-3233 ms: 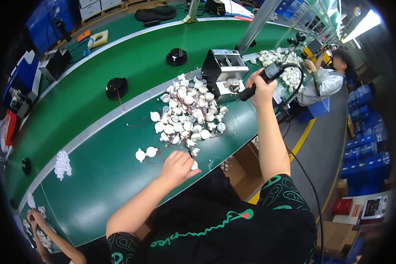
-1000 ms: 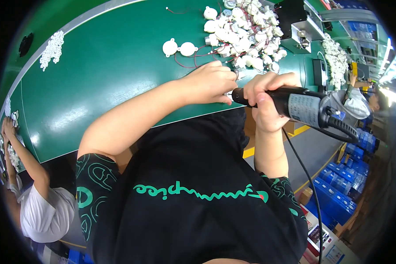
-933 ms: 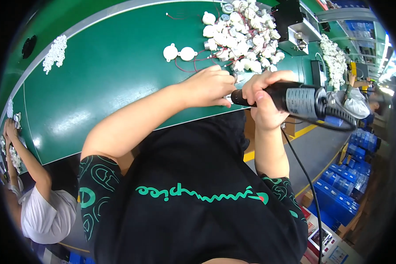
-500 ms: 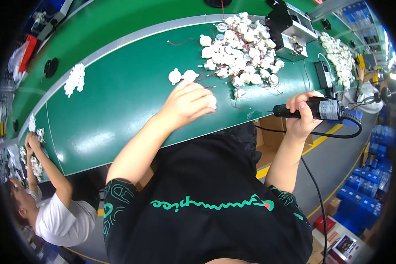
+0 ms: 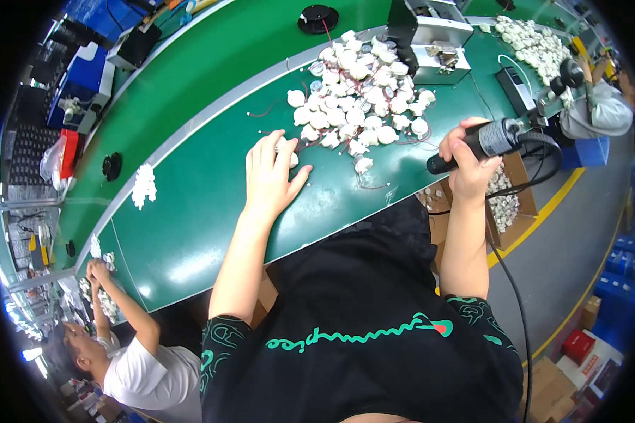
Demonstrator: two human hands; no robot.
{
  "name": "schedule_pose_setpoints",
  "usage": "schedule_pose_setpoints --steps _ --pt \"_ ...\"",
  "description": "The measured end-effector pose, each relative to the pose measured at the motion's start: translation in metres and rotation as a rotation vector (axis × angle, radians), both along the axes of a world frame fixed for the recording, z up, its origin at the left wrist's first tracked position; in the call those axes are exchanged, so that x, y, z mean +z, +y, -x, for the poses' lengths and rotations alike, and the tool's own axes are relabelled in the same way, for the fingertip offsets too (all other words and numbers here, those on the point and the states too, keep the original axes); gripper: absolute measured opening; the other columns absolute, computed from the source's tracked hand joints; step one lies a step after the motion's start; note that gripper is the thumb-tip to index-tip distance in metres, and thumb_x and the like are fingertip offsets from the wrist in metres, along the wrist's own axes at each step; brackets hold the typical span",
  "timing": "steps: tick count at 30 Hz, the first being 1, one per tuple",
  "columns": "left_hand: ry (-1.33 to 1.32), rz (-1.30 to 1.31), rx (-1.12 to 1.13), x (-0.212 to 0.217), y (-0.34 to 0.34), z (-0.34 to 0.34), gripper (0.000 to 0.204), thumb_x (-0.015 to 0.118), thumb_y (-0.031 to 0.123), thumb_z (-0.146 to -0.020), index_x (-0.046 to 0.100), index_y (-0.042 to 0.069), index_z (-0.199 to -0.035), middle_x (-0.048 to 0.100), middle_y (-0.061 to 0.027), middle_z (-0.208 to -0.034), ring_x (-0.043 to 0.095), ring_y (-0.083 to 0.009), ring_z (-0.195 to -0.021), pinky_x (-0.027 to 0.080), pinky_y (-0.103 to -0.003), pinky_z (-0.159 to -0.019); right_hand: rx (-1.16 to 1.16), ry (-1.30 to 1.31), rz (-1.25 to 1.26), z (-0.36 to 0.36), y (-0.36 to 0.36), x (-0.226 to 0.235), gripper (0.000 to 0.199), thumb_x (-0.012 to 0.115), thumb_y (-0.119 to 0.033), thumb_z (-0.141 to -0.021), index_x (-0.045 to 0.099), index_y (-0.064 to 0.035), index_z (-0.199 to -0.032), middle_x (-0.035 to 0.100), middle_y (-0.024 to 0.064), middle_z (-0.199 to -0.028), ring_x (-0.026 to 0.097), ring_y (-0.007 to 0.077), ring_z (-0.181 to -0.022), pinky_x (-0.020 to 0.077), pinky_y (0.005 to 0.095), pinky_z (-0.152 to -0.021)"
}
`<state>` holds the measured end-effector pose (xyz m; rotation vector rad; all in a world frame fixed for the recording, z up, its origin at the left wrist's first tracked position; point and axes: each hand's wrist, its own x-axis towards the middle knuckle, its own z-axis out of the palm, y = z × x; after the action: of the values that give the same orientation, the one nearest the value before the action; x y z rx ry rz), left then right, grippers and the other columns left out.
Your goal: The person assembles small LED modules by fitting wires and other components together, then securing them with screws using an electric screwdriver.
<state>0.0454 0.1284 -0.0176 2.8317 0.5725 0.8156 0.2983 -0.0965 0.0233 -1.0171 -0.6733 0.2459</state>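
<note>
My left hand (image 5: 269, 173) lies palm down over the green workbench (image 5: 197, 233), fingers stretched out and thumb apart. Beneath its fingertips a small white plastic part (image 5: 287, 149) shows, partly hidden; a grip on it is not visible. My right hand (image 5: 468, 158) is wrapped round a black electric screwdriver (image 5: 492, 139), held near the bench's front edge with its tip end pointing left. Between and beyond the hands sits a heap of round white plastic parts (image 5: 360, 92) with thin red wires. One loose white part (image 5: 363, 165) rests at the heap's near side.
A metal-and-black machine (image 5: 439, 53) stands behind the heap. Below the bench's right edge is a cardboard box (image 5: 522, 190) holding white parts. A small white pile (image 5: 144, 187) lies far left. A person in a white shirt (image 5: 152, 374) works at left; another person sits far right.
My left hand has gone from curled over a white part to stretched flat over the parts beside the heap. The screwdriver has tilted upward at its cable end. The whole view has shifted.
</note>
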Motion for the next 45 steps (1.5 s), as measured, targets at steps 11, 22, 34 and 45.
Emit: schedule_pose_setpoints --steps 11,22,34,45 --pt "0.253 -0.171 0.093 -0.004 0.004 0.033 0.032 0.077 0.024 -0.083 0.067 0.008 -0.110 0.057 -0.0121 -0.119 0.052 -0.0335 -0.116 0.046 -0.046 -0.090 -0.422 -0.079 -0.260 -0.137 0.047 0.043 0.027 0.071 0.005 -0.081 0.058 0.0040 -0.104 0.063 0.0055 -0.071 0.060 0.0137 -0.056 0.0495 0.0283 -0.055" --pt "0.137 -0.091 0.075 0.019 -0.018 0.020 0.070 0.079 0.027 -0.071 0.056 0.007 -0.134 0.054 -0.0157 -0.133 0.051 -0.0362 -0.124 0.036 -0.053 -0.104 -0.382 -0.251 -0.002 -0.172 0.096 0.060 0.012 0.071 0.002 -0.084 0.062 -0.0016 -0.091 0.062 0.0045 -0.067 0.060 0.0144 -0.057 0.0483 0.0298 -0.057" --pt "-0.025 0.391 -0.199 0.012 0.017 0.002 0.030 0.084 0.014 -0.078 0.068 -0.001 -0.099 0.070 -0.0134 -0.104 0.069 -0.0307 -0.092 0.058 -0.037 -0.076 0.207 -0.091 -0.185 -0.037 0.044 0.078 0.016 0.058 0.004 -0.087 0.053 -0.0016 -0.101 0.055 0.0106 -0.075 0.052 0.0173 -0.058 0.0489 0.0366 -0.057" --pt "-0.077 0.345 -0.333 -0.002 0.032 0.018 0.030 0.085 0.015 -0.073 0.069 0.004 -0.095 0.075 -0.0089 -0.105 0.070 -0.0284 -0.103 0.052 -0.042 -0.092 0.524 -0.156 -0.058 0.097 0.128 0.054 0.026 0.061 0.008 -0.087 0.044 -0.0048 -0.103 0.054 0.0097 -0.074 0.054 0.0168 -0.059 0.0501 0.0347 -0.058"
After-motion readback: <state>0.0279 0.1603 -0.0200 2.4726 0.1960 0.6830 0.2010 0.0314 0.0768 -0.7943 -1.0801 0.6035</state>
